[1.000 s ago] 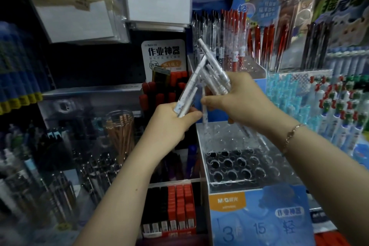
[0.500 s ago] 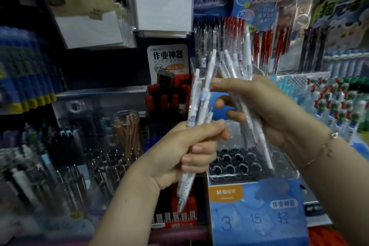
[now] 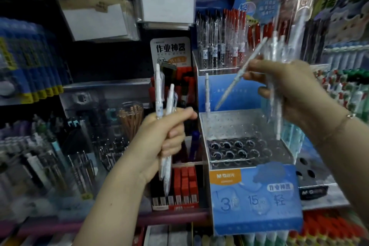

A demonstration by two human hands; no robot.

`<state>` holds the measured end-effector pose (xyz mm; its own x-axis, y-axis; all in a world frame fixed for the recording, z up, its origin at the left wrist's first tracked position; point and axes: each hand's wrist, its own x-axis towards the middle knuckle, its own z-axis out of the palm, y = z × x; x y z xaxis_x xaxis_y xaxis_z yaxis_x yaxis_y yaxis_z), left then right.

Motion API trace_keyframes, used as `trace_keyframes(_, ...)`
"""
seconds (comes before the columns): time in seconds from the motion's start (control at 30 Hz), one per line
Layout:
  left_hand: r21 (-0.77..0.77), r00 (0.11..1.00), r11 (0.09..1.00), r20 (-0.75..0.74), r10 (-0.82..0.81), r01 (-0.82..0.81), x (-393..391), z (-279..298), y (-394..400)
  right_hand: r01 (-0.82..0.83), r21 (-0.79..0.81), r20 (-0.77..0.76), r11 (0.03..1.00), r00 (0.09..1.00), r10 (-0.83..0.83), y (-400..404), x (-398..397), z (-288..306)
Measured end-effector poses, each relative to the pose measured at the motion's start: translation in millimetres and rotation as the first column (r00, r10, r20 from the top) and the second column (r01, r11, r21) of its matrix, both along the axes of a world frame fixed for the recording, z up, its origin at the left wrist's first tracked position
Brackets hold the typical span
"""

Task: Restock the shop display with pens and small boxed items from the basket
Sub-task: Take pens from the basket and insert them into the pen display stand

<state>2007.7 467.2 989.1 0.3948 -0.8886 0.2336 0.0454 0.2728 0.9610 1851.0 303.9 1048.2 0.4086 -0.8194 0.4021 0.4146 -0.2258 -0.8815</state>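
The left hand gripped upright white pens; the right hand pinched one slanted pen and clutched others above the clear holed rack, amid crowded stationery shelves.

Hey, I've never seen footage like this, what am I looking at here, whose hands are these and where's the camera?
There is no machine here: a person wears a wide-angle camera on the head, so you look forward and down at their own two hands in front of a shop's pen shelves. The left hand grips a few white pens upright. The right hand, with a thin bracelet at the wrist, holds another bunch and pinches one single pen slanting down towards the clear holder. That holder has rows of round holes; one white pen already stands at its back left. Below it is a blue printed box front.
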Motion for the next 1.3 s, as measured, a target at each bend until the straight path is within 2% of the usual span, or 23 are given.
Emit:
trace_keyframes(0.07, -0.008, 0.993, 0.994, 0.057, 0.106, -0.106, 2, 9, -5, 0.016, -0.096, -0.126, 0.995, 0.992, -0.028, 5, 9, -4)
trace_keyframes(0.13, 0.007, 0.985, 0.99, 0.106, 0.139, -0.141, 1, 16, -13, 0.022, -0.187, -0.2, 0.982, 0.978, -0.06, 10, 18, -6)
trace_keyframes(0.33, 0.001, 0.997, 0.997, -0.007, 0.074, -0.074, 2, 19, -25, 0.075, -0.427, -0.236, 0.901, 0.953, -0.191, 18, 30, -3)
trace_keyframes(0.47, -0.009, 0.998, 0.998, 0.001, 0.066, -0.066, 0, 13, -22, -0.004, -0.441, -0.345, 0.898, 0.924, -0.165, 16, 32, -5)
trace_keyframes(0.6, -0.081, 0.991, 0.988, 0.006, 0.135, -0.134, -2, 12, -21, -0.098, -0.392, -0.534, 0.915, 0.834, -0.14, 13, 38, -17)
trace_keyframes(0.7, -0.177, 0.983, 0.967, -0.004, 0.185, -0.183, -5, 12, -20, -0.085, -0.391, -0.568, 0.917, 0.806, -0.167, 13, 39, -18)
trace_keyframes(0.77, -0.253, 0.976, 0.943, -0.027, 0.217, -0.217, -9, 11, -20, -0.031, -0.438, -0.57, 0.899, 0.783, -0.25, 16, 35, -16)
trace_keyframes(0.83, -0.351, 0.971, 0.905, -0.081, 0.226, -0.24, -14, 9, -19, 0.078, -0.471, -0.461, 0.879, 0.828, -0.32, 24, 29, -16)
trace_keyframes(0.87, -0.398, 0.968, 0.882, -0.11, 0.226, -0.251, -17, 8, -19, 0.094, -0.438, -0.387, 0.894, 0.878, -0.282, 31, 24, -17)
trace_keyframes(0.93, -0.47, 0.963, 0.841, -0.149, 0.223, -0.267, -23, 6, -20, -0.058, -0.294, -0.288, 0.954, 0.957, -0.03, 51, 14, -20)
trace_keyframes(1.0, -0.516, 0.967, 0.819, -0.167, 0.192, -0.252, -30, 6, -22, -0.28, -0.203, -0.3, 0.938, 0.93, 0.213, 69, 7, -22)
trace_keyframes(1.03, -0.523, 0.972, 0.821, -0.169, 0.163, -0.229, -34, 7, -23, -0.329, -0.206, -0.331, 0.922, 0.91, 0.25, 73, 6, -23)
trace_keyframes(1.17, -0.468, 0.991, 0.874, -0.068, 0.113, -0.131, -42, 4, -29, -0.262, -0.263, -0.389, 0.928, 0.91, 0.146, 72, 7, -25)
trace_keyframes(1.3, -0.337, 0.998, 0.941, 0.048, 0.045, -0.026, -39, 3, -28, -0.281, -0.231, -0.452, 0.931, 0.879, 0.153, 68, 5, -28)
